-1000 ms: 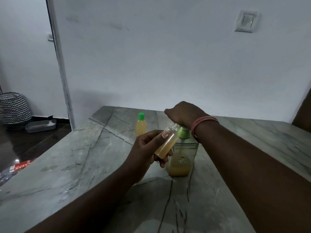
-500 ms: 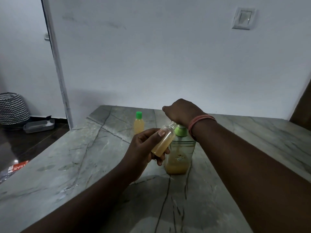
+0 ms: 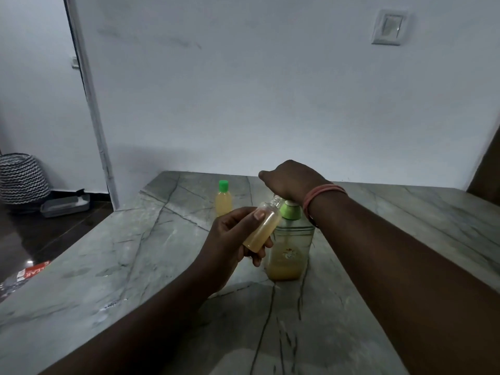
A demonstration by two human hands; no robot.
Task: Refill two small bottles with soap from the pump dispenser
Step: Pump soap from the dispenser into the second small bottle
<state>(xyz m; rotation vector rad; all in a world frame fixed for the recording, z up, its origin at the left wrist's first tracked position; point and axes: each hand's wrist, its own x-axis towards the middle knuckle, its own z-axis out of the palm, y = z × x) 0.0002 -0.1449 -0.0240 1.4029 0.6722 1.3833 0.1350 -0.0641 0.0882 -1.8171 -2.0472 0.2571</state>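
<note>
a small uncapped bottle is held tilted in the left hand, thumb along its near side and fingers curled round its lower body. it is filled most of the way with yellow-orange soap. its open neck is leaned toward the right hand and sits just under the heel of that hand, beside the green collar of the pump dispenser.

the right hand is laid over the top of the pump dispenser, knuckles up; the pump head is covered by it, so whether the fingers are curled round the head or pressed flat cannot be told. pinkish bands are worn on the right wrist.

the pump dispenser is stood upright on the marble table, directly below the right hand and just right of the left hand. its clear body is seen to hold orange soap in the lower part only.

a second small bottle, capped in green and filled with the same pale orange liquid, is stood upright on the table beyond the left hand, apart from both hands and from the dispenser.

off the table, far to the left of the left hand, a zigzag-patterned basket and a low grey tray are seen on the dark floor. a wall switch is mounted high above the right hand.
</note>
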